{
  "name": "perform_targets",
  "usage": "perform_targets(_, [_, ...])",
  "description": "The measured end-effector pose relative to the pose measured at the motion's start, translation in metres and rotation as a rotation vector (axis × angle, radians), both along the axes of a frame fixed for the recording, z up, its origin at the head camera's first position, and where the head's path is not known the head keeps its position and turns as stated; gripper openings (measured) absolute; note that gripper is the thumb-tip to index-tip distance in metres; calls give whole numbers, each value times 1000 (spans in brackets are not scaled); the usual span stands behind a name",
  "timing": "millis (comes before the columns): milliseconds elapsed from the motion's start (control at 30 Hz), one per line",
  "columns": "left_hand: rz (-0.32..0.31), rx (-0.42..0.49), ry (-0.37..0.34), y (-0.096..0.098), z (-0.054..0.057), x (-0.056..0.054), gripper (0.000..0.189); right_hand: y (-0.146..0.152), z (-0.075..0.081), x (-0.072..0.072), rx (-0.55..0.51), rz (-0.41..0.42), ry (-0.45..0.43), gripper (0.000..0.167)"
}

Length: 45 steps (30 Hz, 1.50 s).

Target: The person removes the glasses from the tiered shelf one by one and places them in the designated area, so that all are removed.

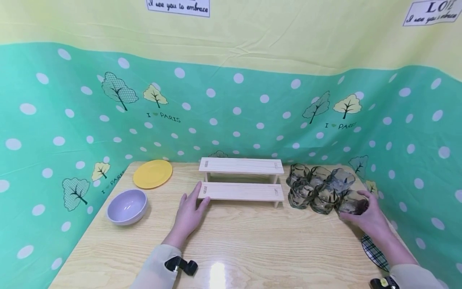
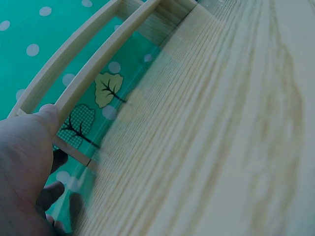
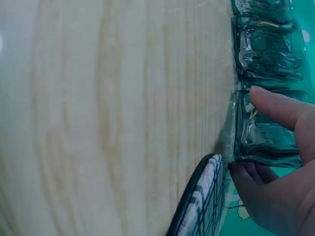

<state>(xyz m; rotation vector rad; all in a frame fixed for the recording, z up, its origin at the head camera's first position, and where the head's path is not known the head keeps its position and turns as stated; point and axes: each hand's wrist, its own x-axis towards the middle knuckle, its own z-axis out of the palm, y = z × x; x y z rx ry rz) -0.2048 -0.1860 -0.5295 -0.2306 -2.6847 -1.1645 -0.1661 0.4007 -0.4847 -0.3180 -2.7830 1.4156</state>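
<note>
In the head view, my left hand [image 1: 188, 214] is at the left end of a two-step wooden shelf [image 1: 242, 191]. Its thumb touches the front corner of the lower board, and the index finger lies along the board's end. The left wrist view shows the thumb [image 2: 48, 115] against the board's edge, the other fingers loose below. At the right, my right hand [image 1: 371, 214] grips a smoky drinking glass [image 1: 351, 202], the nearest right one of a cluster. Its thumb lies across the glass [image 3: 263, 130] in the right wrist view, with fingers around the other side.
Several more glasses [image 1: 317, 186] crowd together right of the shelf. A plaid round mat [image 1: 375, 253] lies partly under the right forearm. At the left are a yellow plate [image 1: 152, 174] and a purple bowl [image 1: 127, 207]. A polka-dot cloth [image 1: 252, 116] hangs around the table [image 1: 270, 249].
</note>
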Motion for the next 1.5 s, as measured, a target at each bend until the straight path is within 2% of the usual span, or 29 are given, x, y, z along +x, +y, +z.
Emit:
perform_targets(233, [0,1,-49,0,-2,-1,75,-2,-6,-1,65,12,44,126])
perform_targets(600, [0,11,-47,1,-5,1,74,-4,-5,3,51,42,36,122])
perform_targets(967, [2,18,-57,2,-6,3,76,-7,-5,4,42,36,34,123])
perform_targets(1133, [-1,8,-56,1,-6,1,76,-7,-2,3,30,32,16,126])
perform_targets(1500, [-2,19,-54,-3,-3,-3,76,-11,-4,0,33,36,47,130])
